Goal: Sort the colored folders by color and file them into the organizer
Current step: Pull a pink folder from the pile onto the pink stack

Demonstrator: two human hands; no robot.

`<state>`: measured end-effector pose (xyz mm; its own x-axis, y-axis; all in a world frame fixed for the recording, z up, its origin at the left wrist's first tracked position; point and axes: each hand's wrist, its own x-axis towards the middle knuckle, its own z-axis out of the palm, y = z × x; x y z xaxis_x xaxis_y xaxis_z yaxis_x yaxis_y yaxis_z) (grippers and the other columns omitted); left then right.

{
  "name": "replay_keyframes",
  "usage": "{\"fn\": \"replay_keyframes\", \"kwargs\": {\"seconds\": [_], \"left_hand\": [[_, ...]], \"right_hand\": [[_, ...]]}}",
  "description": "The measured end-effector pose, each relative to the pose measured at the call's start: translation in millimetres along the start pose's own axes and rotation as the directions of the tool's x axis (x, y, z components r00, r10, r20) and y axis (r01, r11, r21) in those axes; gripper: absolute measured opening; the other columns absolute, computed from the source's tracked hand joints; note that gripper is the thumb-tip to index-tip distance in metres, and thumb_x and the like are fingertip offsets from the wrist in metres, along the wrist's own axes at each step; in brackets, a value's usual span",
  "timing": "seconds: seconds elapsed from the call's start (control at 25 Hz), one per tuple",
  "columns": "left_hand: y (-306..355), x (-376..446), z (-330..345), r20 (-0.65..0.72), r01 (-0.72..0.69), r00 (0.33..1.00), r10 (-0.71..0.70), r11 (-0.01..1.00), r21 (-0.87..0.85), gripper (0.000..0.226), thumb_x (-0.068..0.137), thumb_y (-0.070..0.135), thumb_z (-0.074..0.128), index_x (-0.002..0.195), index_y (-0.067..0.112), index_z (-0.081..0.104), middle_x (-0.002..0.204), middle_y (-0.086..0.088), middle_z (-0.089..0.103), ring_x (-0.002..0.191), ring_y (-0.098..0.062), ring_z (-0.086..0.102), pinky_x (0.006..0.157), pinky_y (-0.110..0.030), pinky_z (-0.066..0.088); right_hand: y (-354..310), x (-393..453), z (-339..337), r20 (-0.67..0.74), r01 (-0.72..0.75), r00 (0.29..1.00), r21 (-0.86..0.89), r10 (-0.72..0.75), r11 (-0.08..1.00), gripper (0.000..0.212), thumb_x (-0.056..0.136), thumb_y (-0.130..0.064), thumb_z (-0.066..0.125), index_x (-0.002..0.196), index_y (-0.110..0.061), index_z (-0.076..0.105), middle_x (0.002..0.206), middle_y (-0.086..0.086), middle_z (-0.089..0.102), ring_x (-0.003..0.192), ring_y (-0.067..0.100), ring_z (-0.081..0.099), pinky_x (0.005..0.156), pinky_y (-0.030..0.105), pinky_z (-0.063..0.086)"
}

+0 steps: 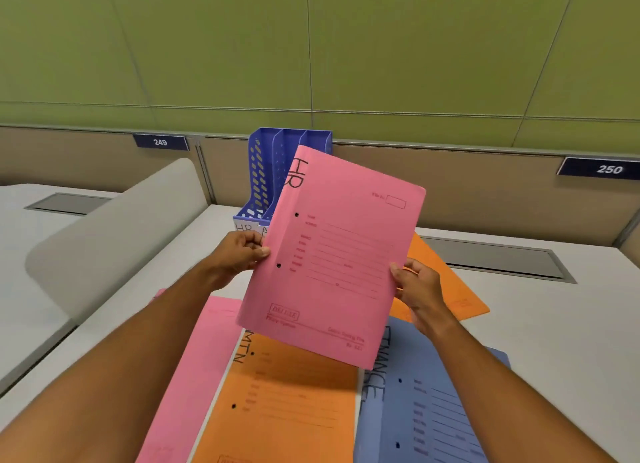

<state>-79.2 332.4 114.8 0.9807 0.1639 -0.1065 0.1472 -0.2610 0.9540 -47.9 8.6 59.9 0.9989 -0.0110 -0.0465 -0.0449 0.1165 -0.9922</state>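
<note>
Both hands held one pink folder [332,254] marked HR, raised and tilted above the desk [561,327]. The left hand [239,251] pinched its 9 o'clock edge; the right hand [419,289] gripped its 3 o'clock edge. One blue organizer [270,171] with three slots stood at 12 o'clock. Below lay one pink folder [194,376], two orange folders [287,403] and one blue folder [426,410].
</note>
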Motion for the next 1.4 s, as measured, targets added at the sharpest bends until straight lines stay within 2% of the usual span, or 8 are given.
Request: {"fn": "replay_keyframes", "kwargs": {"seconds": [0.12, 0.36, 0.56, 0.8, 1.0, 1.08, 1.24, 1.4], "left_hand": [[-30.9, -13.7, -31.6, -0.041, 0.064, 0.997, -0.064, 0.998, -0.024, 0.013, 0.09, 0.001, 0.06, 0.079, 0.008, 0.059, 0.076, -0.01, 0.058, 0.076, -0.019, 0.057, 0.072, -0.032, 0.051], [-96.6, -39.5, -85.6, -0.164, 0.247, 0.953, -0.255, 0.967, -0.07, 0.013, 0.083, 0.0, 0.068, 0.074, 0.007, 0.063, 0.075, -0.009, 0.058, 0.069, -0.019, 0.052, 0.066, -0.03, 0.046], [-143.2, -69.9, -124.6, -0.268, 0.363, 0.885, -0.38, 0.925, -0.113, 0.022, 0.08, -0.002, 0.071, 0.071, 0.011, 0.055, 0.073, -0.008, 0.048, 0.063, -0.017, 0.043, 0.056, -0.026, 0.04], [-187.7, -105.7, -169.9, -0.391, 0.492, 0.773, -0.499, 0.861, -0.125, 0.012, 0.076, 0.002, 0.076, 0.078, 0.005, 0.065, 0.079, -0.009, 0.062, 0.068, -0.019, 0.053, 0.058, -0.025, 0.046], [-210.6, -127.7, -198.5, -0.48, 0.553, 0.698, -0.531, 0.826, -0.108, 0.01, 0.074, 0.004, 0.078, 0.08, 0.003, 0.069, 0.081, -0.012, 0.067, 0.068, -0.022, 0.057, 0.061, -0.027, 0.05], [-215.9, -130.6, -204.6, -0.504, 0.576, 0.679, -0.533, 0.813, -0.085, 0.011, 0.074, 0.004, 0.079, 0.079, 0.0, 0.071, 0.08, -0.012, 0.069, 0.069, -0.023, 0.059, 0.067, -0.032, 0.054], [-221.4, -131.7, -209.2, -0.546, 0.593, 0.672, -0.5, 0.805, -0.008, 0.015, 0.073, 0.003, 0.077, 0.064, 0.005, 0.065, 0.068, -0.007, 0.064, 0.06, -0.02, 0.055, 0.064, -0.03, 0.05], [-220.6, -124.5, -211.2, -0.58, 0.592, 0.683, -0.444, 0.802, 0.082, 0.01, 0.071, 0.006, 0.078, 0.073, 0.0, 0.071, 0.078, -0.01, 0.07, 0.071, -0.023, 0.062, 0.071, -0.036, 0.053]], "right_hand": [[13.8, -10.6, 30.1, 0.06, -0.077, 0.995, 0.042, 0.075, 0.996, 0.009, 0.091, -0.006, 0.062, 0.1, -0.005, 0.066, 0.097, 0.011, 0.073, 0.087, 0.026, 0.069, 0.08, 0.042, 0.058], [50.5, -36.5, 93.1, 0.039, -0.211, 0.977, 0.014, 0.21, 0.977, 0.011, 0.083, -0.003, 0.071, 0.093, -0.003, 0.067, 0.092, 0.016, 0.072, 0.078, 0.028, 0.068, 0.077, 0.045, 0.057], [83.0, -60.5, 141.5, -0.003, -0.329, 0.944, -0.049, 0.33, 0.943, 0.018, 0.076, -0.005, 0.078, 0.088, -0.001, 0.066, 0.091, 0.016, 0.073, 0.085, 0.032, 0.071, 0.077, 0.052, 0.059], [102.5, -83.2, 203.3, 0.028, -0.376, 0.922, -0.182, 0.387, 0.909, 0.016, 0.078, 0.002, 0.068, 0.069, -0.006, 0.057, 0.081, 0.016, 0.069, 0.071, 0.027, 0.066, 0.069, 0.044, 0.057], [121.5, -101.5, 243.5, 0.051, -0.383, 0.911, -0.262, 0.409, 0.886, 0.016, 0.078, 0.004, 0.065, 0.067, -0.006, 0.057, 0.085, 0.014, 0.071, 0.079, 0.028, 0.07, 0.066, 0.04, 0.061], [126.0, -105.6, 255.2, 0.045, -0.396, 0.904, -0.29, 0.426, 0.871, 0.02, 0.078, 0.004, 0.064, 0.064, -0.007, 0.056, 0.084, 0.012, 0.071, 0.075, 0.025, 0.069, 0.055, 0.034, 0.058], [135.1, -108.9, 269.6, 0.034, -0.433, 0.883, -0.325, 0.467, 0.841, 0.032, 0.079, 0.006, 0.062, 0.057, -0.013, 0.049, 0.07, 0.005, 0.06, 0.056, 0.018, 0.054, 0.041, 0.02, 0.04], [143.1, -112.6, 278.4, -0.025, -0.456, 0.877, -0.355, 0.48, 0.816, 0.02, 0.077, 0.003, 0.062, 0.064, -0.01, 0.057, 0.079, 0.008, 0.067, 0.06, 0.02, 0.058, 0.043, 0.021, 0.045]]}}
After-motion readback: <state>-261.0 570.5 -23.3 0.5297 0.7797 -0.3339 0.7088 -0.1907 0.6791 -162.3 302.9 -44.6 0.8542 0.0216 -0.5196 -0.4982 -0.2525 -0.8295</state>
